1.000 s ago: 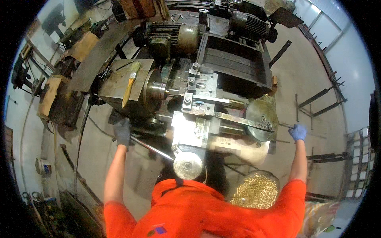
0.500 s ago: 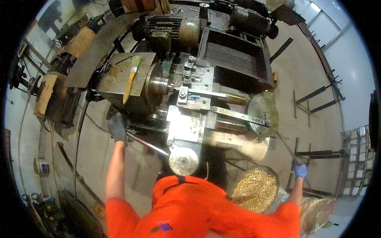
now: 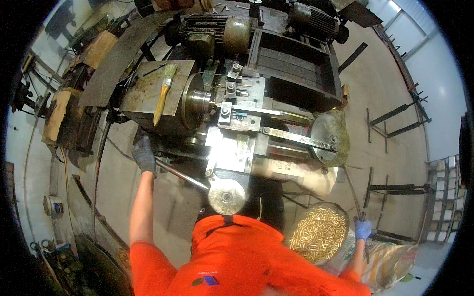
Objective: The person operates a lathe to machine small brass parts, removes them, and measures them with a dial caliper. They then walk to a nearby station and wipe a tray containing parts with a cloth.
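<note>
My left hand [image 3: 143,157], in a dark grey glove, is closed at the end of a shiny metal lever [image 3: 181,176], below the lathe's headstock; its fingertips are partly hidden. That lever runs to a round metal disc [image 3: 226,196] close to my body. My right hand [image 3: 363,229], in a blue glove, grips a long thin lever [image 3: 352,190] that slopes down from beside a larger round plate [image 3: 329,140]. Between the hands is the tool slide [image 3: 242,116] with clamped tool blocks, its tip close to the chuck [image 3: 200,102].
A wooden-handled brush [image 3: 161,101] lies on the headstock cover. Beside my right arm stands a round container of small brass-coloured pieces [image 3: 318,234], with a woven sack [image 3: 390,259] next to it. Behind are motors [image 3: 212,37] and a dark metal tray [image 3: 298,64]. Metal stands [image 3: 395,188] are at right.
My right hand has drawn the long lever toward me and slightly left. My left hand stays at its lever. The tool slide appears slightly farther left, toward the chuck; the view has shifted a little.
</note>
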A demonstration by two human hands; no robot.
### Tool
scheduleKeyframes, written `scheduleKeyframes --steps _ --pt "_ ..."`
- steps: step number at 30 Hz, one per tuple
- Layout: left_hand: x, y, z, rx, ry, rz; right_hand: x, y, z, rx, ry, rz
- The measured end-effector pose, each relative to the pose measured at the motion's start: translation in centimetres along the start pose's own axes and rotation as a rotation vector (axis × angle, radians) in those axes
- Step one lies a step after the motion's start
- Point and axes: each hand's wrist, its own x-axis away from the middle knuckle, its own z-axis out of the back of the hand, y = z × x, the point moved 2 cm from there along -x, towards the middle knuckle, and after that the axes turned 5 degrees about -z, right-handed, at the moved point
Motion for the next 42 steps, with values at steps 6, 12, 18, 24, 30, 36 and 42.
scheduleKeyframes --steps 6,12,18,24,30,36,42 --pt "0.0 0.2 0.1 0.013 0.009 0.09 2.2 1.3 -0.8 0.058 0.002 -0.033" --pt "-0.5 0.2 0.1 -0.039 0.018 0.004 2.9 0.5 -1.7 0.018 -0.09 -0.066" --pt "-0.5 2.0 0.4 -0.045 0.029 0.088 4.1 -0.9 -0.3 -0.021 -0.092 -0.067" --pt "-0.5 0.5 0.1 -0.013 -0.001 0.045 5.0 -6.1 1.6 -0.065 -0.01 0.096" --pt "-1.6 -2.8 0.6 -0.113 0.01 0.023 -3.1 -10.7 0.6 -0.048 0.202 0.418" --pt "-0.9 -1.3 -0.3 -0.01 -0.012 -0.007 -16.1 -15.3 -0.5 0.124 0.156 0.357" --pt "-0.2 0.4 -0.6 -0.017 0.02 -0.008 -17.2 -14.8 -1.3 0.177 0.146 0.378"
